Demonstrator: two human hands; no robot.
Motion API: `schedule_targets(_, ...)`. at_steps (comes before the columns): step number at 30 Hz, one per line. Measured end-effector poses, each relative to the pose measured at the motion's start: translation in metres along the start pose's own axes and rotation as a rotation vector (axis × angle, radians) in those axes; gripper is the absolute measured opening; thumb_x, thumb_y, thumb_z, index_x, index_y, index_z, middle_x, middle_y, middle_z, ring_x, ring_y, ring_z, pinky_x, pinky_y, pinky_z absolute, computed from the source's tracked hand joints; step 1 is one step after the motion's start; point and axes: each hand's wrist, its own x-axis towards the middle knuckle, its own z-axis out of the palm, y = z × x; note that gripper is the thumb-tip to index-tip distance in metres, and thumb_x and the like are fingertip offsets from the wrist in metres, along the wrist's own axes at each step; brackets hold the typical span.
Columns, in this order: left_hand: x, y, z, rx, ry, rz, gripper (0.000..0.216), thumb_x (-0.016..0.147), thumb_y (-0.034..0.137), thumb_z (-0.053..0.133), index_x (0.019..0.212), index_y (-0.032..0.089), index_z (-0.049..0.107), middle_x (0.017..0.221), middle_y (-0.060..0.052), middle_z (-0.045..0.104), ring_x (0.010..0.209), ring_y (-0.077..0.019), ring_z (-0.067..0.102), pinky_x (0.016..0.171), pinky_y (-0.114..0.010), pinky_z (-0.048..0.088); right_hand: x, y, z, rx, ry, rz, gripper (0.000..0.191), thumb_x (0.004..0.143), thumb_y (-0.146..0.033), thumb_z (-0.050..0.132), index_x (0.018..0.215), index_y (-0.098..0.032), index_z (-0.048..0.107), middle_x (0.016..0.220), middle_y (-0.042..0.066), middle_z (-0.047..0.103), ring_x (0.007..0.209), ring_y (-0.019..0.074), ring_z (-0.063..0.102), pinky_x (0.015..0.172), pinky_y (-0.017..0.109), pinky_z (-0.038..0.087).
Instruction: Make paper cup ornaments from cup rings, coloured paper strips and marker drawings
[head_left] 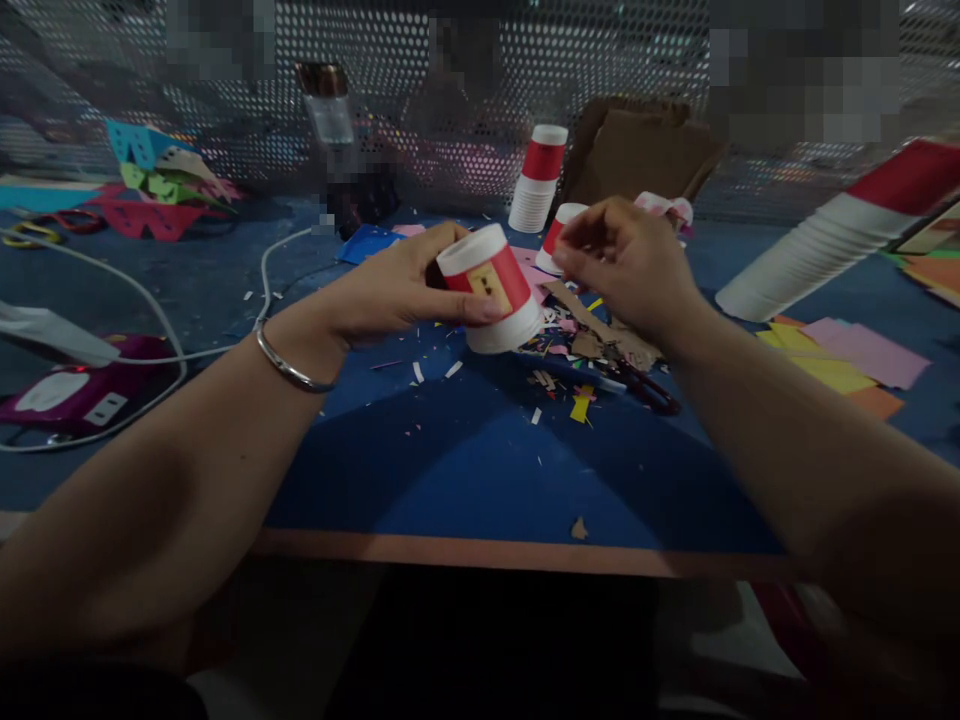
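Paper cup (512,268), white with a red band and a yellowish patch, is held tilted above the middle of the blue worktop (480,480). Closest in, a brown scrap (579,528) lies by the worktop's near edge. Farther in, the left hand (420,285) grips the cup, its thumb across the front and its fingers behind. Paper cuttings (559,348) and dark-handled scissors (656,392) lie just beyond and to the right; a purple power strip (97,395) sits toward the left edge. The right hand (630,250) is raised with fingers curled, thumb and forefinger close together; I cannot tell whether they pinch anything or touch the 2nd cup (553,240) behind them. A leaning cup stack (817,245) stands toward the right edge, coloured paper (862,350) near its base. Toward the far edge are another cup stack (536,195) and, in the far left corner, cut-paper masks (154,213).
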Motion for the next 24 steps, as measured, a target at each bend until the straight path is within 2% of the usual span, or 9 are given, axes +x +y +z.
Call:
schedule_targets(2,0.002,-0.002,0.006,-0.161,0.057,-0.069,0.044,0.074,0.034,0.096,0.109,0.021,0.073,0.102,-0.008,0.074,0.103,-0.0302,0.075,0.09,-0.043,0.061,-0.026,-0.024,-0.004,0.027,-0.053,-0.063,0.014,0.088,-0.026,0.077,0.1,-0.027,0.069,0.093,0.001,0.075,0.076,0.0185,0.067,0.067,0.035,0.055)
schedule_targets(4,0.004,-0.005,0.012,-0.261,0.057,-0.131,0.039,0.079,0.037,0.092,0.11,0.02,0.074,0.104,-0.009,0.076,0.098,-0.0286,0.076,0.084,-0.042,0.063,-0.045,-0.043,-0.005,0.029,-0.081,-0.069,0.016,0.088,-0.023,0.075,0.102,-0.027,0.069,0.095,0.002,0.076,0.077,0.0194,0.069,0.064,0.035,0.055)
schedule_targets(7,0.005,-0.007,0.022,-0.323,0.032,-0.192,0.035,0.084,0.045,0.088,0.105,0.02,0.075,0.103,-0.01,0.079,0.096,-0.0272,0.076,0.079,-0.039,0.065,-0.059,-0.058,-0.004,0.008,-0.037,-0.152,0.013,0.089,-0.02,0.071,0.1,-0.026,0.069,0.094,0.003,0.074,0.076,0.0195,0.069,0.069,0.037,0.057)
schedule_targets(11,0.004,-0.004,0.036,-0.357,0.058,-0.233,0.037,0.091,0.054,0.08,0.102,0.02,0.075,0.102,-0.011,0.079,0.098,-0.029,0.077,0.082,-0.043,0.065,-0.062,-0.058,0.0,-0.082,0.093,-0.238,0.011,0.089,-0.016,0.069,0.091,-0.027,0.068,0.086,0.002,0.073,0.072,0.021,0.069,0.07,0.039,0.057)
schedule_targets(15,0.002,0.006,0.045,-0.381,0.13,-0.229,0.031,0.095,0.051,0.073,0.105,0.021,0.074,0.108,-0.01,0.079,0.108,-0.032,0.076,0.091,-0.049,0.065,-0.066,-0.054,0.002,-0.155,0.209,-0.216,0.01,0.092,-0.02,0.07,0.095,-0.03,0.072,0.088,0.003,0.077,0.081,0.0252,0.073,0.075,0.043,0.059)
schedule_targets(20,0.001,0.016,0.052,-0.456,0.15,-0.283,0.02,0.098,0.043,0.065,0.104,0.024,0.071,0.11,-0.007,0.078,0.114,-0.029,0.072,0.091,-0.043,0.064,-0.069,-0.058,0.0,-0.172,0.191,-0.189,0.014,0.1,-0.025,0.065,0.097,-0.032,0.077,0.097,0.003,0.08,0.094,0.0278,0.077,0.087,0.047,0.062)
schedule_targets(24,0.002,0.019,0.053,-0.53,0.197,-0.177,0.02,0.101,0.04,0.064,0.094,0.022,0.065,0.098,-0.006,0.073,0.101,-0.0232,0.068,0.081,-0.035,0.06,-0.07,-0.066,-0.003,-0.172,0.152,-0.173,0.018,0.104,-0.031,0.061,0.109,-0.035,0.078,0.106,0.005,0.08,0.106,0.0308,0.077,0.094,0.05,0.062)
